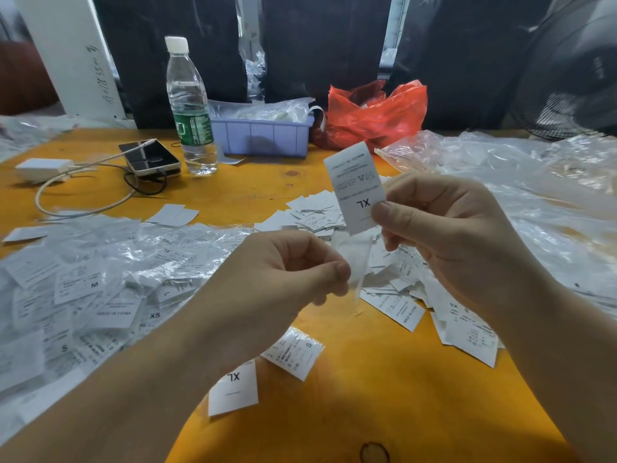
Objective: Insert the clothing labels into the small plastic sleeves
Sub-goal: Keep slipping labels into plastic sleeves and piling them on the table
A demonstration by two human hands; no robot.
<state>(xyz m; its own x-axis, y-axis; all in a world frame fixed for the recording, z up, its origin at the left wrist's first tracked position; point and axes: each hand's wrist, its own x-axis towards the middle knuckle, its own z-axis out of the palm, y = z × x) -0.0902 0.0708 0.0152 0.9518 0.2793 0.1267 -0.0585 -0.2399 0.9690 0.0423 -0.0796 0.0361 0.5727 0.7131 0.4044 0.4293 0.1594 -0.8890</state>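
Above an orange table [384, 379], the left hand [283, 265] pinches a clear plastic sleeve [354, 262] between thumb and curled fingers, while the right hand [444, 235] nips an XL clothing label [356, 187] by its lower edge, thumb against forefinger, the tag standing just above the sleeve's mouth. The risk, by the look of it: the limp film may keep its mouth closed or buckle, so the label's corner catches and creases, or slips from so slight a grip. To the left lies a drift of sleeved labels [76, 289]; behind the hands a heap of loose labels [317, 213]; to the right, a mound of empty sleeves [534, 182]. Bare tabletop near the front edge leaves room to lower the work; a water bottle [190, 108] stands well clear at the back.
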